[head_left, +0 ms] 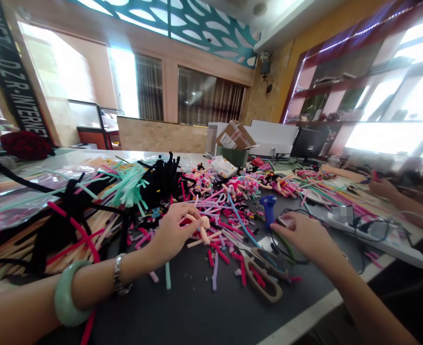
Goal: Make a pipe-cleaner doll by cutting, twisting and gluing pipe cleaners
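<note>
Fingers of the left hand (171, 232) close narrowly on a small peach doll-shaped figure (204, 230) of fuzzy chenille, and a smooth pale-green bangle (69, 298) and a silver link bracelet (120, 273) circle that wrist. The right hand (302, 237) curves downward, its fingertips (280, 225) on a small pale object too blurred to name. At that hand's 10 o'clock stands a blue plastic glue gun (268, 210); at its 7 o'clock lie steel scissors (263, 275) with tan looped handles. Short pink and lilac stem pieces (214, 258) litter the dark surface (197, 311). A bristly heap of black chenille stems (163, 182) sits at the left hand's 12 o'clock, mint-green stems (125, 184) at its 11 o'clock. A co-worker's hand (383, 188) reaches in at the right hand's 2 o'clock, beyond a white power strip (372, 235).
</note>
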`<state>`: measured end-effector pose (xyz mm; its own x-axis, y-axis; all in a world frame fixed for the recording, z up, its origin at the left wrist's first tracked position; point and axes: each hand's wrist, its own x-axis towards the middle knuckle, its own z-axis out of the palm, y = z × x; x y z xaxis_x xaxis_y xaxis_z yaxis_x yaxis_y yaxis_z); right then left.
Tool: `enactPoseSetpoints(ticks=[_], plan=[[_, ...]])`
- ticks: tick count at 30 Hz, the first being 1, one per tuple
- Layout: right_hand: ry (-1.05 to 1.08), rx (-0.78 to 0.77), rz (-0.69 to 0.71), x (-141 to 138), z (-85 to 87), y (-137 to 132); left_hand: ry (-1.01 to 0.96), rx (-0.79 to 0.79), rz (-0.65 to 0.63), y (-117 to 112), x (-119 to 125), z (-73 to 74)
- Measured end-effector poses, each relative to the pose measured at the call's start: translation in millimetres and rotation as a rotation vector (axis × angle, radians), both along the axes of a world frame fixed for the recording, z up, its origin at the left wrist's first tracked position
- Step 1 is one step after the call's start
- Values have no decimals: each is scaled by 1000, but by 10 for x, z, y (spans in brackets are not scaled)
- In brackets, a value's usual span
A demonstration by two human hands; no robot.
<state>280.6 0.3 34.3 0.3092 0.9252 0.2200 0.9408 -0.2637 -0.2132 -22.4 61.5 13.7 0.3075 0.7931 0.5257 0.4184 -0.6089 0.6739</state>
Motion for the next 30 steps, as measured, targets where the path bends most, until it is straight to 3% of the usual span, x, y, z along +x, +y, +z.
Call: enactPoseSetpoints(ticks=[3,6,8,11,15,23,30], plan=[[7,-25,-66,171,-90,259,62,13,-41,-92,25,43],[29,-65,-90,266,-148,493,185,-88,-203,-222,49,66],[67,-111,-90,295,-145,616,290,-157,-247,-310,51,82],[134,-177,-81,288,-127,737,461,-180,-298,-418,31,115],[131,-157,-112,192,-197,793,584,-205,-500,-485,-12,134],[0,26,-123,70,-328,749,592,-125,-507,-442,-43,6],[5,223,-33,3,-255,657,600,-13,-345,-325,-43,52]])
